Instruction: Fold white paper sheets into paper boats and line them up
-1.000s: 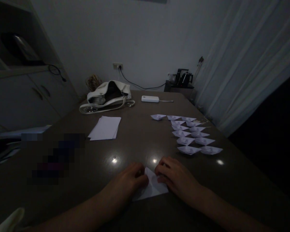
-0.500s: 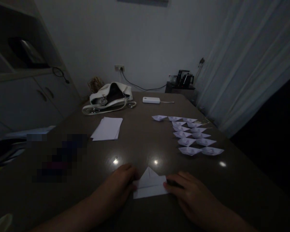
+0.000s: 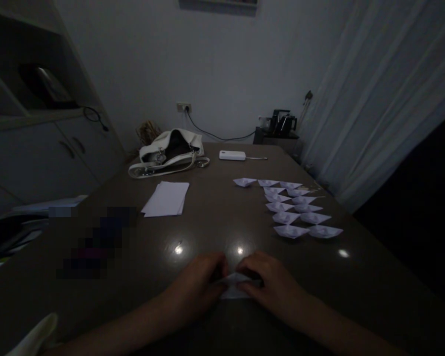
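Observation:
A partly folded sheet of white paper (image 3: 233, 290) is at the near middle of the brown table (image 3: 207, 227). My left hand (image 3: 203, 279) grips its left side, with thumb and fingers closed on it. From the right, my right hand (image 3: 269, 284) pinches the paper, its thumb in front and fingers curled behind. Both hands are close together and cover much of the paper, so its exact fold is hard to see. Folded paper boats (image 3: 291, 231) stand in rows to the right, beyond my right hand.
A stack of white paper (image 3: 166, 199) lies left of centre. Behind it are a white handbag (image 3: 170, 148) and a white power bank (image 3: 232, 155) with a short cable. A blurred-out patch (image 3: 96, 242) covers something at left. A black kettle (image 3: 286, 123) stands beyond the table.
Both hands have moved inward towards each other over the paper. Its peaked, flat shape with the lower band is now mostly covered and looks smaller. The view has shifted slightly.

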`<state>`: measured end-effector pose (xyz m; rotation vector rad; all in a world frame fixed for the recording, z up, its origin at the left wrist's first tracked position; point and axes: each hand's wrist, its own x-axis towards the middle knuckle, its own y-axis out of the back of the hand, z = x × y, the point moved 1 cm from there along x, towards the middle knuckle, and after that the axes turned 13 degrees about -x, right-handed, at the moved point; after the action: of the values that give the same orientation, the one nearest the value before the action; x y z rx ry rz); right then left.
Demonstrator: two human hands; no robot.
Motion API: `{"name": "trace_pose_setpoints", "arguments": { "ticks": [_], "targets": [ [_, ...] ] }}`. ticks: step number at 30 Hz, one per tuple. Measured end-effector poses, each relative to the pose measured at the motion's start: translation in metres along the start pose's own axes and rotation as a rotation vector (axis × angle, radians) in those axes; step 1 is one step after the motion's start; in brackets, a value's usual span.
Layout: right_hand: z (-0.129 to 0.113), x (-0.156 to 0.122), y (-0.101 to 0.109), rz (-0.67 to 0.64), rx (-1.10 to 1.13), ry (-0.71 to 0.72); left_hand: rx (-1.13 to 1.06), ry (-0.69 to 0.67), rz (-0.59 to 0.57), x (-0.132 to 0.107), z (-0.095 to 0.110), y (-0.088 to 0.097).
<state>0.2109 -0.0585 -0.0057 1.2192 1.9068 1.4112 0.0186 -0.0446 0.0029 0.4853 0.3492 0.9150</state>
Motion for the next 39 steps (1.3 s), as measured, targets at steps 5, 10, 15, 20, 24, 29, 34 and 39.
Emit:
{"name": "trace_pose_setpoints", "arguments": {
  "ticks": [5,10,15,20,24,29,34,39],
  "targets": [
    [0.0,-0.007,-0.007,0.175,-0.233,0.312,0.291,-0.272,-0.071,-0.013,0.002,-0.005],
    [-0.002,-0.02,-0.013,0.028,-0.23,0.299,0.343,-0.209,-0.114,-0.023,-0.01,-0.014],
    [-0.003,-0.012,-0.003,-0.132,0.048,-0.002,0.167,0.018,-0.047,-0.02,-0.004,-0.008],
    [0.003,-0.007,-0.005,-0.088,0.199,-0.173,0.043,0.165,0.012,-0.013,0.001,-0.002],
    [0.004,-0.008,-0.007,-0.076,0.19,-0.151,0.078,0.143,0.019,-0.012,-0.001,0.0],
    [0.002,-0.006,-0.002,-0.073,0.036,-0.057,0.162,-0.014,0.028,-0.01,-0.004,0.0],
    [0.0,-0.009,-0.011,0.149,-0.295,0.259,0.382,-0.345,-0.142,-0.011,0.003,-0.008],
    [-0.002,-0.028,-0.02,0.161,-0.456,0.427,0.543,-0.397,-0.144,-0.026,-0.001,-0.02]
  ]
}}
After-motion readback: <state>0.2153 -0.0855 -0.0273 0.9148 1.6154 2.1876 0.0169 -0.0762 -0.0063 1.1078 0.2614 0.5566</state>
